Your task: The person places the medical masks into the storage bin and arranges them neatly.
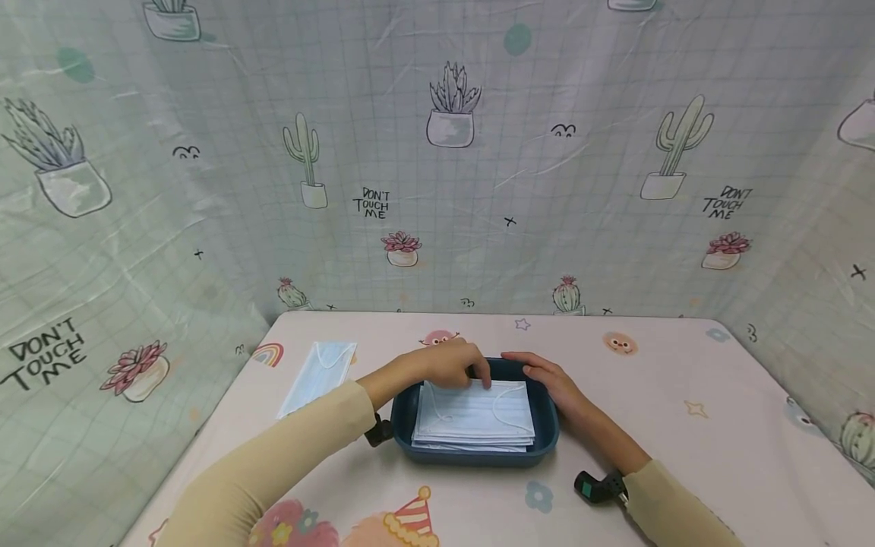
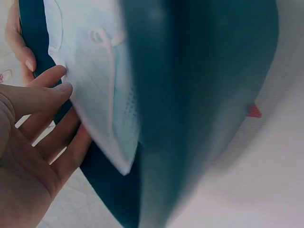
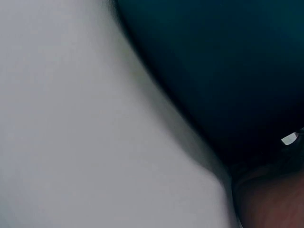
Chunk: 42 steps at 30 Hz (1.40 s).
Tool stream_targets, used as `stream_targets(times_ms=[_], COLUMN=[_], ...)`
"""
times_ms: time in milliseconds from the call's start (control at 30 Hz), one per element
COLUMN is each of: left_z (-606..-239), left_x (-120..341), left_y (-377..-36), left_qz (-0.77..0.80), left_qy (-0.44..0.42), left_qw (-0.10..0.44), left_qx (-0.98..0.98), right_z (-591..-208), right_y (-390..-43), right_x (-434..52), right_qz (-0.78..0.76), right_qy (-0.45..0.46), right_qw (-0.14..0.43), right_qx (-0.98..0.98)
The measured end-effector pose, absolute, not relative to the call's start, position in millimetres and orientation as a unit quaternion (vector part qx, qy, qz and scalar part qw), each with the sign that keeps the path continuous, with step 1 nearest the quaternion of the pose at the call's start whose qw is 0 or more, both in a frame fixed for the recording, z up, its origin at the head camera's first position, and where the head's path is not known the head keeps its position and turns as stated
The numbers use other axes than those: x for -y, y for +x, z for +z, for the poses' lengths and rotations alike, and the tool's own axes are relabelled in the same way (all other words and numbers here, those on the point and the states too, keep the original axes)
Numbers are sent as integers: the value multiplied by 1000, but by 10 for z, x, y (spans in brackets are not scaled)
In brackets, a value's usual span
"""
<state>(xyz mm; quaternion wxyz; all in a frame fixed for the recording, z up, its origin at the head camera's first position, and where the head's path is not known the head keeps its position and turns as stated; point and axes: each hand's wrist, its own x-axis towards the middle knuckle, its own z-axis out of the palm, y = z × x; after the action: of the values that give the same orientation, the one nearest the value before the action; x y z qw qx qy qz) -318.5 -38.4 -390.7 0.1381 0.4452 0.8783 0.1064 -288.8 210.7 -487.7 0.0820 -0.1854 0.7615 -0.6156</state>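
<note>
A dark blue tray (image 1: 478, 458) sits mid-table with a stack of light blue face masks (image 1: 475, 416) inside. My left hand (image 1: 459, 370) reaches over the stack's far left corner, its fingertips touching the top mask's edge. In the left wrist view that hand (image 2: 35, 118) lies fairly straight against the mask stack (image 2: 95, 80). My right hand (image 1: 543, 374) rests against the tray's far right rim, fingers lying along it. The right wrist view shows only the tray wall (image 3: 213, 71), blurred, and a bit of the hand (image 3: 270, 199).
A single face mask (image 1: 317, 376) lies flat on the table to the left of the tray. The patterned table (image 1: 683, 425) is enclosed by cactus-print curtains (image 1: 437, 190) at the back and both sides.
</note>
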Motion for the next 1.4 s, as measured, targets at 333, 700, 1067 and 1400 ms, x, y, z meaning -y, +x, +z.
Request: stream_targets(times_ms=[333, 700, 1067, 1400], left_z=[-4010, -3961, -3750, -3624], left_x=[418, 538, 719, 1287], left_y=[-3217, -3275, -3205, -3135], left_qz=[116, 208, 303, 422], left_qy=[441, 449, 441, 370], left_qw=[171, 193, 202, 124], left_qx=[-874, -847, -821, -818], right_z=[-4894, -4855, -4871, -4865], right_y=[-2887, -2908, -2940, -2943], right_x=[-2086, -2061, -2064, -2052], right_qz=[-630, -627, -619, -623], right_qy=[-181, -173, -187, -196], right_qw=[91, 88, 71, 68], right_qx=[-750, -755, -759, -755])
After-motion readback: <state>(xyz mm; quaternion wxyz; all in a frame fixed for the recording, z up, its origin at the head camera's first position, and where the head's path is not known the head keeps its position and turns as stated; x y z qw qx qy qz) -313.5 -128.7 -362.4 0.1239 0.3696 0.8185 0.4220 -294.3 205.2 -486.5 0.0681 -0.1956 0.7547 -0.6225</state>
